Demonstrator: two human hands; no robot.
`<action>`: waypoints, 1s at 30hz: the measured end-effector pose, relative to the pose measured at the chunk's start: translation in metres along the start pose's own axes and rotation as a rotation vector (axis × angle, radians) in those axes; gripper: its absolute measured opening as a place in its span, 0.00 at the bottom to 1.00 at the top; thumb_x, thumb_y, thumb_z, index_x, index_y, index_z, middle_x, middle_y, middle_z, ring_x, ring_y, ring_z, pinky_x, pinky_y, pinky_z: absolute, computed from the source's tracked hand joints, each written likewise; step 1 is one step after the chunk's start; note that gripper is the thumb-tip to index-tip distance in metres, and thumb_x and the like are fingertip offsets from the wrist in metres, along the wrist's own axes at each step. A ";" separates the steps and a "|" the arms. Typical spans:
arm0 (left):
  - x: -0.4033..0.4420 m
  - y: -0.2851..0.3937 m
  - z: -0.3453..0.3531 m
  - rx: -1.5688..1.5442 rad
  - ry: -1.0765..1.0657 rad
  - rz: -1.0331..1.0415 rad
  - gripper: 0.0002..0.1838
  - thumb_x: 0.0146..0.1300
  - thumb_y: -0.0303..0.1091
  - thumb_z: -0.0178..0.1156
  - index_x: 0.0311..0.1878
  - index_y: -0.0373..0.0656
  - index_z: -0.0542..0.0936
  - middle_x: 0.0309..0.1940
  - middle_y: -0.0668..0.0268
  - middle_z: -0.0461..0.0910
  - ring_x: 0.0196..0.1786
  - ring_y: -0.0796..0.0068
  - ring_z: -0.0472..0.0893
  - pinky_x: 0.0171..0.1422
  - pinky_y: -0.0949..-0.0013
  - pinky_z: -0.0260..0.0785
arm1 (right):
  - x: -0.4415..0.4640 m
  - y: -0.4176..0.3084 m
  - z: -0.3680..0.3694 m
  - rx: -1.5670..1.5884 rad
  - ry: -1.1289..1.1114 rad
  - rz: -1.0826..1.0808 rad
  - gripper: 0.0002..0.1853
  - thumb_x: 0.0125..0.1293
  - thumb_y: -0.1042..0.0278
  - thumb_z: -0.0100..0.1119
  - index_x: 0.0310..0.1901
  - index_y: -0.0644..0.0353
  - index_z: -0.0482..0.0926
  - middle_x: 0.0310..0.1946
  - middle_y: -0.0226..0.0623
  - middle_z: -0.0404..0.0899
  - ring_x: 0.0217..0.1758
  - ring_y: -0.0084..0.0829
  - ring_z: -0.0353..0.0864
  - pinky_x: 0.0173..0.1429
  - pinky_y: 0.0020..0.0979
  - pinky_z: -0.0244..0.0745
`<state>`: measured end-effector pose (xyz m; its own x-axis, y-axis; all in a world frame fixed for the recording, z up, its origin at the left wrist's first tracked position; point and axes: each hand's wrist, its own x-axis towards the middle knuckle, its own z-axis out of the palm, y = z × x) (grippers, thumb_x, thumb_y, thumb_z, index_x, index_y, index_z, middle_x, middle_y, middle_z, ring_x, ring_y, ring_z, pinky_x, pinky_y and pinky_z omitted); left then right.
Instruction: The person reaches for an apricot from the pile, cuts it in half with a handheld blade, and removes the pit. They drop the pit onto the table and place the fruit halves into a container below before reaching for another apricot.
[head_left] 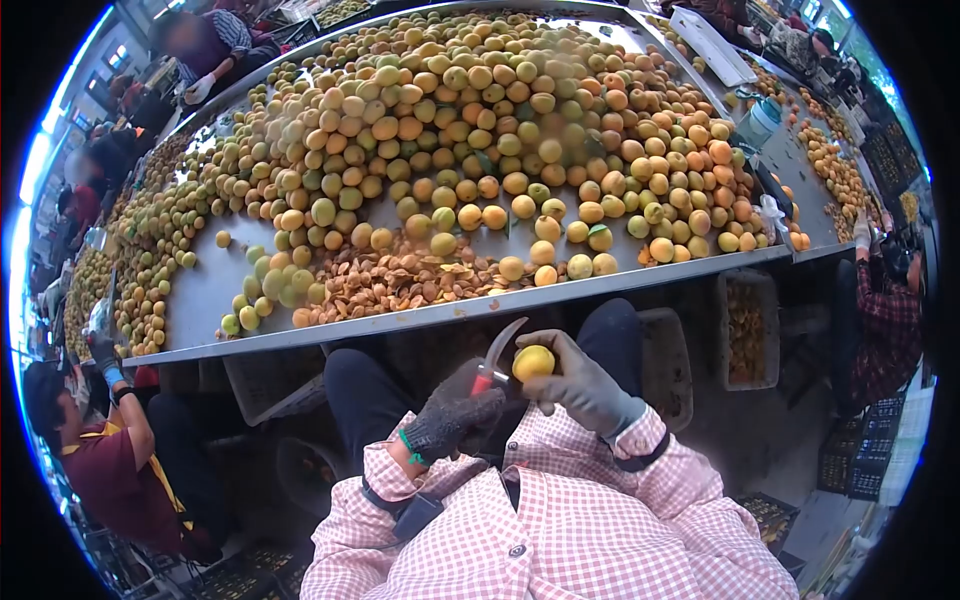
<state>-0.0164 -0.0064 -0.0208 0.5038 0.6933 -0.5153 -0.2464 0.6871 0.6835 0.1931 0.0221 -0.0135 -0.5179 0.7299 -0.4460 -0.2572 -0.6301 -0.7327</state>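
Observation:
My left hand (455,415), in a dark knitted glove, is closed around the red handle of a knife (500,345) with a curved blade pointing up. Close beside the blade, my right hand (590,385), in a grey glove, grips a yellow apricot (533,364) between thumb and fingers. Both hands are above my lap, just short of the table edge. Whether the blade touches the apricot I cannot tell. Beyond them, brown apricot pits (400,282) lie heaped on the metal table (200,310), with a large pile of apricots (440,110) behind.
Under the table stand a crate with orange-brown contents (748,330) and another crate (665,365). A co-worker in a maroon shirt (110,480) sits at the left, another in a plaid shirt (890,320) at the right. A teal bottle (760,120) stands by the table's right side.

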 end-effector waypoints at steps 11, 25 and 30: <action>-0.020 0.008 0.024 0.820 0.133 0.443 0.18 0.59 0.32 0.65 0.50 0.42 0.72 0.39 0.55 0.78 0.40 0.58 0.81 0.45 0.64 0.73 | -0.017 0.007 0.012 -0.866 -0.067 -0.682 0.26 0.46 0.79 0.72 0.50 0.60 0.75 0.44 0.35 0.72 0.50 0.30 0.72 0.57 0.28 0.65; -0.018 0.001 0.032 1.011 0.104 0.430 0.20 0.56 0.30 0.66 0.50 0.42 0.70 0.39 0.55 0.79 0.40 0.54 0.82 0.41 0.61 0.74 | -0.018 0.019 0.009 -0.777 0.063 -0.791 0.29 0.35 0.88 0.66 0.45 0.58 0.74 0.40 0.41 0.71 0.46 0.42 0.71 0.53 0.36 0.67; -0.018 0.003 0.038 1.039 0.131 0.453 0.19 0.56 0.29 0.67 0.49 0.41 0.72 0.38 0.57 0.79 0.36 0.57 0.83 0.38 0.64 0.74 | -0.021 0.014 0.006 -0.751 0.029 -0.750 0.29 0.35 0.88 0.65 0.45 0.58 0.73 0.41 0.40 0.70 0.45 0.39 0.72 0.52 0.33 0.67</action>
<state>0.0053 -0.0249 0.0098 0.4381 0.8908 -0.1208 0.4514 -0.1018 0.8865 0.1954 -0.0037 -0.0114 -0.4134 0.8764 0.2471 0.0723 0.3021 -0.9505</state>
